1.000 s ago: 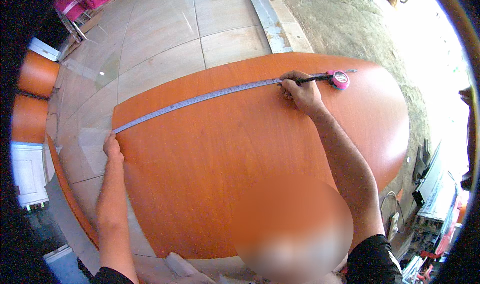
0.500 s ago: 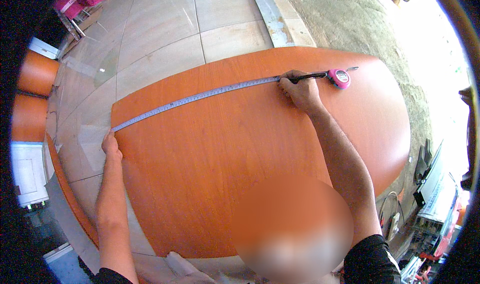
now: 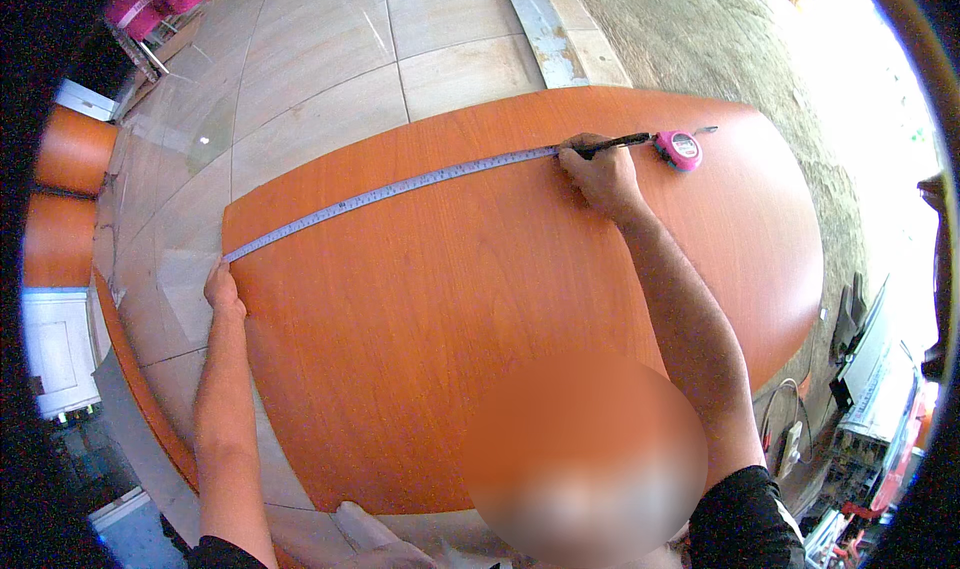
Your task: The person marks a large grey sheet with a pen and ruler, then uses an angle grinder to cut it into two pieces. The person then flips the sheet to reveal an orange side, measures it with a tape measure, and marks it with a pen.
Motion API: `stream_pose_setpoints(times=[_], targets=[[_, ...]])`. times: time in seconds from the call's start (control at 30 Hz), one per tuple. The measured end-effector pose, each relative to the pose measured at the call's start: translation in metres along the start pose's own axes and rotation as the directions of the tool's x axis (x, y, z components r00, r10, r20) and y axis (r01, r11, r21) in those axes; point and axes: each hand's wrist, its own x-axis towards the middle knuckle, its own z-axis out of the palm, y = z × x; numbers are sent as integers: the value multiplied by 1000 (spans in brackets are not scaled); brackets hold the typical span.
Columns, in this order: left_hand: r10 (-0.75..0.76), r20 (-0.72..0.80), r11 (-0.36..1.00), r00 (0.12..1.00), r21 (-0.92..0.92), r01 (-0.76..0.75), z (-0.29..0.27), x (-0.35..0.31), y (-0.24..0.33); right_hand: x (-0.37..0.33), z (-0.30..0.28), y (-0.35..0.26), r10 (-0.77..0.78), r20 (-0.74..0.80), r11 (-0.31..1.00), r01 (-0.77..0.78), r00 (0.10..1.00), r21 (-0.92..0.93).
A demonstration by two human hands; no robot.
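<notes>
A large reddish-brown wood-grain sheet (image 3: 430,309) lies in front of me. Across its far part stretches the pale blade of a tape measure, whose pink case (image 3: 679,151) rests on the sheet to the right. My left hand (image 3: 222,287) is closed on the blade's end at the sheet's left edge. Farther right, my right hand (image 3: 602,181) grips a black pen (image 3: 628,142) and rests on the sheet where the blade meets its fingers. The pen's back end points right, toward the case; its tip is hidden by the fingers.
Tiled floor (image 3: 310,69) lies beyond the sheet, with a grey metal strip (image 3: 545,39) and rough concrete (image 3: 690,49) to the right. Tools and a cable (image 3: 790,389) sit at the lower right. Orange-brown panels (image 3: 65,239) and a white panel (image 3: 62,344) stand at the left.
The pen in my right hand has tilted slightly, its back end rising away from me. Both hands keep their places on the sheet, and the view has shifted a little.
</notes>
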Motion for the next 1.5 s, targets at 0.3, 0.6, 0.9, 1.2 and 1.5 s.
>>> stream_pose_setpoints(times=[0.3,0.6,0.9,1.2,1.5], targets=[[20,-13,999,1000,33,-20,-1,1,-3,-2,-4,-5,16,35,999,-17,999,32],[-19,-77,993,997,112,28,-7,16,-9,-3,-14,0,-4,-247,962,72,969,265],[-14,9,1000,1000,8,14,-4,7,0,-19,-102,41,-345,-162,621,95,925,-778],[-201,-105,955,974,-243,171,-47,44,8,-70,-137,21,-501,75,604,411,862,-683],[143,169,917,975,-393,-66,-125,34,37,-257,-150,8,-472,72,710,427,879,-560]])
